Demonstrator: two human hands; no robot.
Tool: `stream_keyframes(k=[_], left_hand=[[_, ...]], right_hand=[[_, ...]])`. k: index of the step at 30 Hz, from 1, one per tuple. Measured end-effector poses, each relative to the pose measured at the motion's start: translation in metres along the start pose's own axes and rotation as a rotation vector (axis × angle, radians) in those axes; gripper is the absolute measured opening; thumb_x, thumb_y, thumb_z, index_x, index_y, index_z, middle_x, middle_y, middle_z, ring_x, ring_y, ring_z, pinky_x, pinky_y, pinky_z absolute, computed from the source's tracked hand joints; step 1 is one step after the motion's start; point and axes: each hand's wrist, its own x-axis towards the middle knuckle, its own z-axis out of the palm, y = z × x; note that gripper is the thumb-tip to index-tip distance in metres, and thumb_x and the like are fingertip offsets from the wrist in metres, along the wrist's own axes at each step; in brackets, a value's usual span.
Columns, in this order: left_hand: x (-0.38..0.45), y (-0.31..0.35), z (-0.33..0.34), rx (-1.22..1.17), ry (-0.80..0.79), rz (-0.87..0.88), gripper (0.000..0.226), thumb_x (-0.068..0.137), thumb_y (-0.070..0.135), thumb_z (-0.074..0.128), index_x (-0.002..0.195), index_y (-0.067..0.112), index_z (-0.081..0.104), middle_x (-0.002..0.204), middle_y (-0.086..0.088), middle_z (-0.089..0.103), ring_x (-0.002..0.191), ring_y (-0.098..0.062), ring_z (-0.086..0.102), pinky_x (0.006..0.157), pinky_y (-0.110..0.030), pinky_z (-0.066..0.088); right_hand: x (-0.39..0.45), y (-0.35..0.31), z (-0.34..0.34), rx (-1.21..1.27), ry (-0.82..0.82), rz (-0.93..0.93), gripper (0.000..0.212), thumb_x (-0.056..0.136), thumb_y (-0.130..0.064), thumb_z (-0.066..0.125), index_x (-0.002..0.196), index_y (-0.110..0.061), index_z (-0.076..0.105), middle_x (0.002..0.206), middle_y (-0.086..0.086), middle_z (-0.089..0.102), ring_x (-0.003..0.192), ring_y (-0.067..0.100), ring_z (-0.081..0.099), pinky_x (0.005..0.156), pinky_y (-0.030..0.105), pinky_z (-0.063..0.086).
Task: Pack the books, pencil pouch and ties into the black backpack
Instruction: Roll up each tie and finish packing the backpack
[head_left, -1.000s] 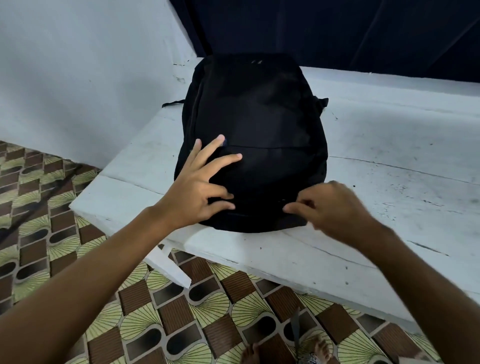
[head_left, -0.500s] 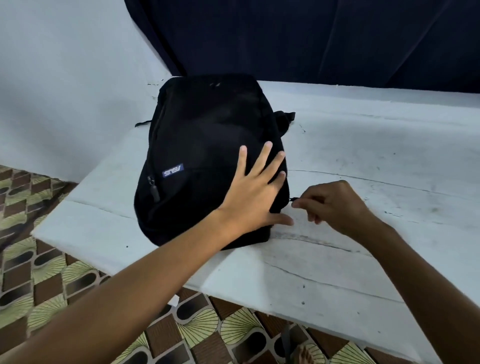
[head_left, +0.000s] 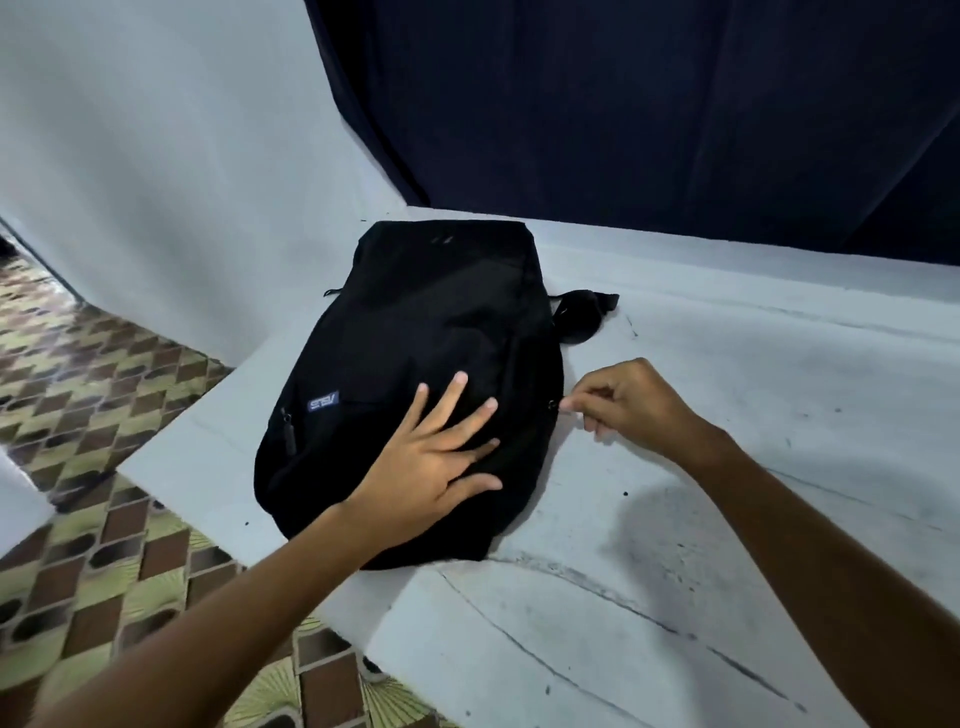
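— Head view, inspector: where is the black backpack (head_left: 415, 374)?

— Flat on the white table (head_left: 727, 571), long axis running away from us, zipped. Soft, likely light; brace the panel.

— Hands?

— Left hand (head_left: 431, 462) pressing flat, fingers spread. Right hand (head_left: 628, 410) pinching the zipper pull (head_left: 555, 406) at its right edge.

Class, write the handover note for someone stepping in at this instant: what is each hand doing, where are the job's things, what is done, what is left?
Left hand: flat, fingers spread, pressing the black backpack down on the white table.
Right hand: pinching the zipper pull at the bag's right edge.
Books, pencil pouch and ties: not in view; whether they are inside cannot be told.
Done: bag lies flat, steadied.
Left: finish the zip; check the contents.
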Motion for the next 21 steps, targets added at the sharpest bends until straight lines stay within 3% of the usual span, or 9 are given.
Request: stream_keyframes(k=[4, 6, 11, 15, 19, 21], left_hand=[[-0.010, -0.008, -0.006, -0.525, -0.065, -0.257, 0.059, 0.095, 0.060, 0.042, 0.120, 0.014, 0.070, 0.159, 0.021, 0.016, 0.150, -0.020, -0.013, 0.121, -0.047, 0.000], [-0.014, -0.011, -0.009, -0.617, -0.074, -0.339, 0.063, 0.092, 0.064, 0.044, 0.112, 0.012, 0.074, 0.158, 0.027, 0.011, 0.149, -0.017, -0.019, 0.122, -0.048, 0.000], [-0.015, -0.010, -0.015, -0.658, -0.166, -0.437, 0.073, 0.086, 0.073, 0.043, 0.107, 0.012, 0.076, 0.156, 0.030, 0.011, 0.147, -0.008, -0.022, 0.123, -0.048, -0.003], [-0.011, -0.009, -0.020, -0.651, -0.212, -0.440, 0.081, 0.082, 0.079, 0.038, 0.107, 0.012, 0.075, 0.156, 0.025, 0.011, 0.147, -0.010, -0.022, 0.122, -0.041, -0.010], [-0.010, -0.007, -0.024, -0.558, -0.279, -0.403, 0.074, 0.082, 0.079, 0.037, 0.120, 0.025, 0.069, 0.160, 0.016, 0.010, 0.148, -0.013, -0.019, 0.122, -0.044, -0.008], [-0.012, -0.005, -0.032, -0.480, -0.262, -0.314, 0.066, 0.085, 0.069, 0.047, 0.134, 0.027, 0.058, 0.162, 0.012, 0.011, 0.150, -0.013, -0.013, 0.124, -0.042, 0.002]], right_hand=[[0.046, 0.019, -0.011, -0.070, 0.095, 0.014, 0.023, 0.088, -0.023, 0.071, 0.065, -0.018, 0.071, 0.054, 0.006, 0.065, 0.046, 0.020, 0.062, 0.057, 0.044, 0.057], [0.073, 0.027, -0.018, -0.086, 0.136, 0.054, 0.020, 0.089, -0.024, 0.070, 0.071, -0.014, 0.073, 0.057, 0.007, 0.066, 0.047, 0.018, 0.061, 0.055, 0.042, 0.058], [0.120, 0.034, -0.021, -0.223, 0.195, 0.172, 0.026, 0.091, -0.033, 0.065, 0.073, -0.015, 0.071, 0.060, 0.003, 0.065, 0.061, 0.023, 0.064, 0.056, 0.028, 0.048], [0.128, 0.037, -0.010, -0.222, 0.200, 0.257, 0.035, 0.090, -0.035, 0.065, 0.057, -0.029, 0.059, 0.059, 0.001, 0.065, 0.059, 0.020, 0.064, 0.051, 0.025, 0.039], [0.124, 0.033, -0.004, -0.114, 0.140, 0.325, 0.028, 0.094, -0.025, 0.063, 0.069, -0.013, 0.066, 0.069, 0.011, 0.068, 0.043, 0.013, 0.061, 0.054, 0.030, 0.053], [0.113, 0.027, -0.006, 0.007, 0.079, 0.371, 0.023, 0.098, -0.025, 0.059, 0.081, -0.011, 0.065, 0.084, 0.016, 0.068, 0.050, 0.018, 0.067, 0.063, 0.040, 0.061]])
